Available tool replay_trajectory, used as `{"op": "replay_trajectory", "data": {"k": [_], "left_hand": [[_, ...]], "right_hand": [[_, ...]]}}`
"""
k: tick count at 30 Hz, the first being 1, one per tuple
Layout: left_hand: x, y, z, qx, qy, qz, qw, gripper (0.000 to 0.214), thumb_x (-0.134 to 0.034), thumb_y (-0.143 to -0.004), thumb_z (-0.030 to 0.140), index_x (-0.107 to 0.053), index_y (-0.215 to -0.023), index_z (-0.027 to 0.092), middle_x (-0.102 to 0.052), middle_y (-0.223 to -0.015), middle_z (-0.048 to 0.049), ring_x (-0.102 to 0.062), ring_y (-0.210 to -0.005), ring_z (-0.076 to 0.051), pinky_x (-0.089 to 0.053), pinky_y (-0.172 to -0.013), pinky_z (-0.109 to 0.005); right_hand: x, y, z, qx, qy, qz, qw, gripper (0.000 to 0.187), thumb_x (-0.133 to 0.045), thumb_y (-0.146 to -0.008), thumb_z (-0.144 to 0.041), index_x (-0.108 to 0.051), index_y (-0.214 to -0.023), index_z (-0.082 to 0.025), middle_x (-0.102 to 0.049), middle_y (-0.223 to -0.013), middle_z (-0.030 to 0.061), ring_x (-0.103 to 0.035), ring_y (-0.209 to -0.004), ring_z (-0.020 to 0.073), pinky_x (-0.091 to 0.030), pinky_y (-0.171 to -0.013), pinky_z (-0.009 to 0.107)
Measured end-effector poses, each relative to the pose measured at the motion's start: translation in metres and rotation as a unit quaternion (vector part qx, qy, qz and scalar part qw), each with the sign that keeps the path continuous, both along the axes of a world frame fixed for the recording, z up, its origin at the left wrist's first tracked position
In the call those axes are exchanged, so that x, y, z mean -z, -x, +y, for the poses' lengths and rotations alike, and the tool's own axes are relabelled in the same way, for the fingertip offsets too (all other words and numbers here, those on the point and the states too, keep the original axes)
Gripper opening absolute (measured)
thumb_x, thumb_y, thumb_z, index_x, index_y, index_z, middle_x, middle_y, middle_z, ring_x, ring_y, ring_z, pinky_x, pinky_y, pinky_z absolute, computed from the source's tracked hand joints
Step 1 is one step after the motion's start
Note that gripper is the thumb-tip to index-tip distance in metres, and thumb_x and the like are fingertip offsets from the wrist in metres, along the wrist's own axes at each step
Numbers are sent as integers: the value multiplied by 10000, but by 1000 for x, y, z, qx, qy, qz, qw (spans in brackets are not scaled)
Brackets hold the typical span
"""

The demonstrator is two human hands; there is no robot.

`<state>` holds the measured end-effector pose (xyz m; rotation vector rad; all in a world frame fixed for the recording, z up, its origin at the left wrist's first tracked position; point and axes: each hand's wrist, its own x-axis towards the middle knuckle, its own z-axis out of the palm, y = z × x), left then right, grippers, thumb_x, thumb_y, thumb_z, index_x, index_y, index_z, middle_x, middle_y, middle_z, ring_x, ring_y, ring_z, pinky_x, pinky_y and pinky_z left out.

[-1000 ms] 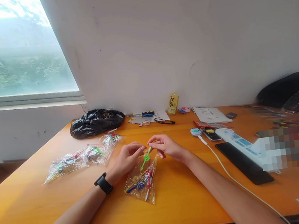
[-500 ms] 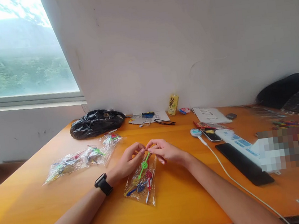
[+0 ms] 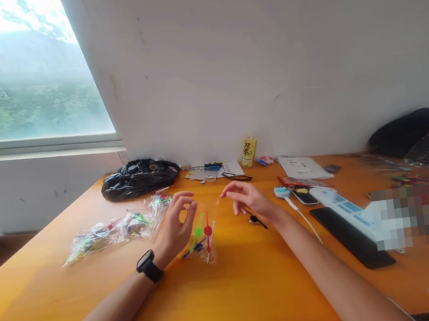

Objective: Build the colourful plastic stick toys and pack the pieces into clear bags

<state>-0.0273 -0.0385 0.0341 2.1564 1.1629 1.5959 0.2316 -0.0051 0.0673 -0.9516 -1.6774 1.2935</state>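
Observation:
My left hand [image 3: 178, 223] hovers beside the bag, thumb and fingers apart, holding nothing. My right hand [image 3: 249, 200] has its thumb and forefinger pinched on a thin clear strip [image 3: 218, 201], blurred and hard to make out. Between the hands a clear plastic bag [image 3: 213, 257] lies on the table. Inside it are plastic spinner arrows: a green one [image 3: 199, 231], a red one [image 3: 208, 231], and blue, yellow and white parts. Just below my right palm sits a black spinner arrow [image 3: 254, 219]. A black watch [image 3: 149, 266] is on my left wrist.
More filled clear bags [image 3: 102, 236] lie to the left on the wooden table [image 3: 232, 304]. A black plastic bag [image 3: 140, 179] and a yellow drink can [image 3: 249, 152] stand at the back. To the right are a black phone-like slab [image 3: 351, 237], a power strip [image 3: 339, 200] and cables.
My hands have moved apart and slightly upward from the bag's top, where their fingertips met. The bag's arrows have shifted upward, and the black arrow now shows below my right hand.

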Motion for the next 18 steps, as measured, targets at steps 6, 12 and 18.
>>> {"op": "replay_trajectory", "data": {"k": [6,12,18], "left_hand": [[7,13,7,-89,-211,28,973,57,-587,-1005,207,-636,-1017,232,-615,-1275,-98,-599,-1231,-263,-532,-1044,-465],[12,15,3,-23,-220,74,972,129,-584,-993,136,-620,-1053,245,-583,-1348,-92,-639,-1170,-229,-562,-1003,-423],[11,8,-6,18,-213,84,973,163,-533,-999,100,-561,-1079,240,-549,-1357,-118,-640,-1142,-218,-590,-946,-412]], "right_hand": [[13,-50,26,188,-30,-173,966,328,-768,-813,-508,-709,-898,-197,-728,-977,59,-598,-648,118,-414,-510,218],[34,-51,30,68,35,-256,964,256,-889,-643,-289,-742,-801,-152,-710,-695,49,-637,-629,178,-454,-551,265],[-7,-24,11,112,-19,22,993,334,-821,-781,-452,-724,-963,-189,-719,-840,32,-643,-708,139,-493,-618,245]]}}
